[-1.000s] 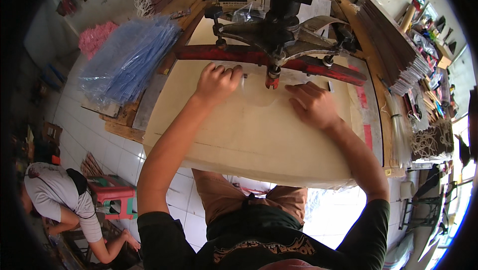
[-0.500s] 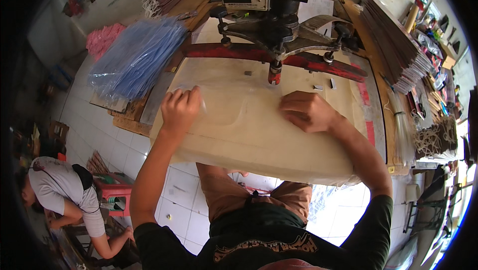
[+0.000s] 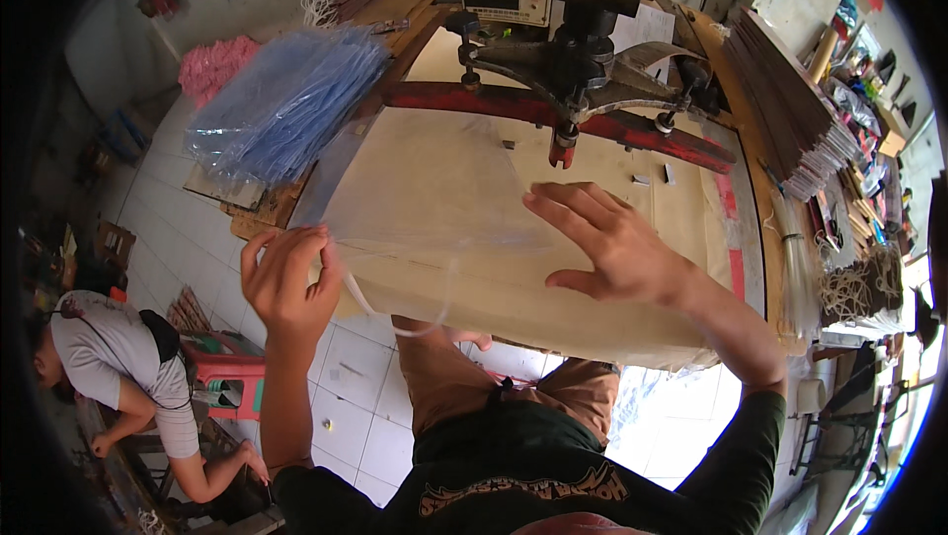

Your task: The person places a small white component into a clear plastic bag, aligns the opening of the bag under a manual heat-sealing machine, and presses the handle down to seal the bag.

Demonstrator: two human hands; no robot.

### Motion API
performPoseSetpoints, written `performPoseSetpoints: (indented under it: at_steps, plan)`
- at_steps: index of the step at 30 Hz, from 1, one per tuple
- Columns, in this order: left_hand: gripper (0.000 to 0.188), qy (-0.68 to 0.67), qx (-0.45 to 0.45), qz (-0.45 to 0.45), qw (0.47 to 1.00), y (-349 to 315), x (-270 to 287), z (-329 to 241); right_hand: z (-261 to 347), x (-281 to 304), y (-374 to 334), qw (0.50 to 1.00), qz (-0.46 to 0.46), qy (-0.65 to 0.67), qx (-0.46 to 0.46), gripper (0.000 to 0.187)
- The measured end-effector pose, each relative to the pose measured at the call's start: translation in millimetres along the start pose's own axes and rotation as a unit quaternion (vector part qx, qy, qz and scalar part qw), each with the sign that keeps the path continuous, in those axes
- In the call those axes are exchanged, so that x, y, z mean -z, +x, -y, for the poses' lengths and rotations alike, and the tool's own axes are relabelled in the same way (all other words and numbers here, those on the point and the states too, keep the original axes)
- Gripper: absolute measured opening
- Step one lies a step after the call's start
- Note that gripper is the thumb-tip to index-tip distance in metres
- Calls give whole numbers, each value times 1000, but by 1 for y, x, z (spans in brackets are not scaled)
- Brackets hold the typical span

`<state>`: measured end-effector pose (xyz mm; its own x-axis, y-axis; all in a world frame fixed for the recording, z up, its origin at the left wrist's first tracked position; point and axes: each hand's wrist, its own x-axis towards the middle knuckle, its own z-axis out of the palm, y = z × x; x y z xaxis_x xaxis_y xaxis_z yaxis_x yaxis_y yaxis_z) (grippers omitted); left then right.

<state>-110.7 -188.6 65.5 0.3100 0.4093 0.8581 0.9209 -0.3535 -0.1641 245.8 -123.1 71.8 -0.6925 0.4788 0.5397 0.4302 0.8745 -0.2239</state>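
Note:
My left hand [image 3: 286,278] pinches the near left edge of a clear plastic sheet [image 3: 425,190] between thumb and fingers. The sheet spreads over the beige covering [image 3: 553,313] of the worktable. A whitish, narrow curved strip [image 3: 427,331] hangs down by the table's front edge, next to the left hand; where it joins the sheet I cannot make out. With its fingers stretched and thumb apart, my right hand [image 3: 617,244] hovers over or rests on the sheet's right side and holds nothing. Beyond both hands, a long red press bar [image 3: 464,101] spans the table.
A stack of bluish clear plastic [image 3: 286,106] lies at the left, beside a pink bundle [image 3: 217,69]. Brown folded pieces [image 3: 780,91] are piled at the right. Two small metal pieces [image 3: 642,180] lie under the bar. Another person [image 3: 128,367] bends low at the far left.
My left hand has moved left and toward me, drawing the plastic sheet's edge and the whitish strip along. My right hand has gone from curled to spread fingers.

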Motion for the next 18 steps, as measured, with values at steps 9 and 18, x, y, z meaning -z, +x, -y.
performPoseSetpoints:
  at_steps: [9,18]
  plan:
    - [30,-130,28,45,990,116,82,15,21,21,28,933,-143,315,-102,17]
    - [36,-291,154,300,896,225,110,35,48,79,38,818,-198,514,-166,20]
